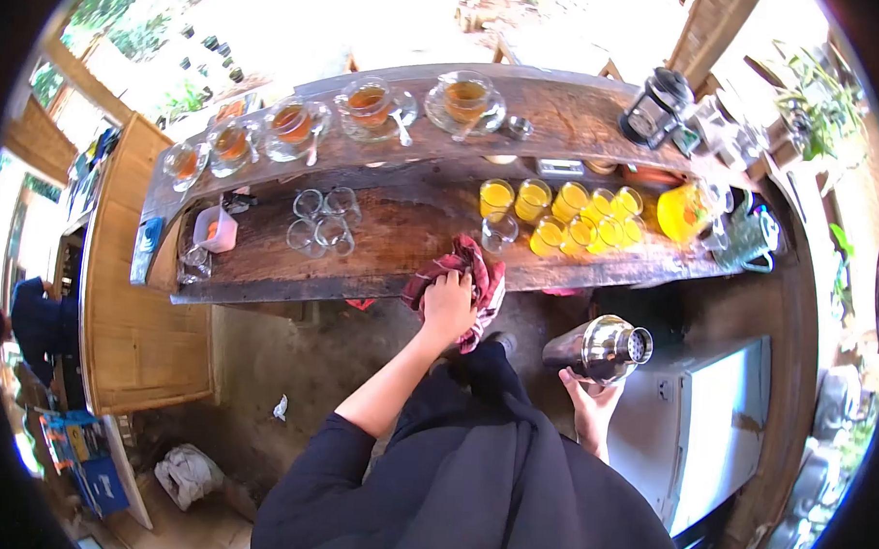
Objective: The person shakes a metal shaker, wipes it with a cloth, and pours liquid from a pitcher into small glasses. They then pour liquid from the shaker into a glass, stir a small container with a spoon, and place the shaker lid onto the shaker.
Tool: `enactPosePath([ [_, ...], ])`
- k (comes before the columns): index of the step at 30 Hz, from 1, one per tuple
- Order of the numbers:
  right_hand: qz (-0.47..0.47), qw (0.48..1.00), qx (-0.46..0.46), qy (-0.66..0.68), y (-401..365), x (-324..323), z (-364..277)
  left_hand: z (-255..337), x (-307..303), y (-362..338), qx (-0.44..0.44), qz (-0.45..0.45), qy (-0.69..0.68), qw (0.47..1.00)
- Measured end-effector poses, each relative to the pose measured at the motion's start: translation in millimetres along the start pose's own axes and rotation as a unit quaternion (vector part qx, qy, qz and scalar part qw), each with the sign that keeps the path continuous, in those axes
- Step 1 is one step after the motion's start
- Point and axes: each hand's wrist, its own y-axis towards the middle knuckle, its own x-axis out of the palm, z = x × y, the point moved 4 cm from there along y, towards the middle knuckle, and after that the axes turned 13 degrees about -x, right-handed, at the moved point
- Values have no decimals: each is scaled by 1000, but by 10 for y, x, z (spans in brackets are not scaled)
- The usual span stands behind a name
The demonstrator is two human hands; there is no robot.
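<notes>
My left hand (448, 306) is closed on a bunched red checked cloth (467, 254) at the front edge of the wooden counter (402, 244). Part of the cloth hangs over that edge. Off to the right, my right hand (592, 398) grips a shiny metal cocktail shaker (592, 348) from below. The shaker is tilted, with its perforated strainer top showing and no cap on it. Just beyond the cloth stands an empty glass (499, 233), close to several glasses of orange drink (570, 204).
Several empty glasses (323, 222) stand left on the counter, near a plastic tub (216, 228). A pitcher of orange drink (684, 210) and a green jug (751, 235) are at the right. Cups of tea on saucers (292, 124) and a French press (656, 108) line the upper ledge.
</notes>
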Motion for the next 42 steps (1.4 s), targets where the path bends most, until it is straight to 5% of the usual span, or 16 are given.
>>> enactPosePath([
  [5, 38, 999, -16, 0, -135, -273, -135, 343, 162, -44, 58, -36, 8, 998],
  [9, 44, 998, -34, -14, -193, -583, -78, 704, 290, -139, 108, -1, -51, 993],
  [12, 71, 997, -36, -8, -228, -876, -83, 1140, 492, -298, 130, -67, -165, 975],
  [17, 114, 990, -71, -39, -404, -1744, -76, 2414, 563, -816, 181, -168, -243, 938],
  [20, 183, 980, -77, -29, -550, -2320, -215, 3315, 472, -1143, 270, -220, -343, 873],
  [23, 251, 960, -95, -84, -790, -2976, -218, 4286, 470, -1395, 351, -253, -292, 853],
  [31, 382, 908, -99, -143, -1093, -4235, -614, 6448, 823, -2168, 462, -340, -427, 699],
  [33, 392, 899, -110, -159, -1110, -4459, -580, 6595, 988, -2317, 469, -392, -397, 684],
  [37, 396, 906, -94, -114, -1013, -4788, -374, 6343, 1488, -2175, 459, -361, -308, 751],
  [42, 330, 937, -78, -82, -636, -4796, -144, 5371, 1645, -1583, 251, -452, -343, 784],
])
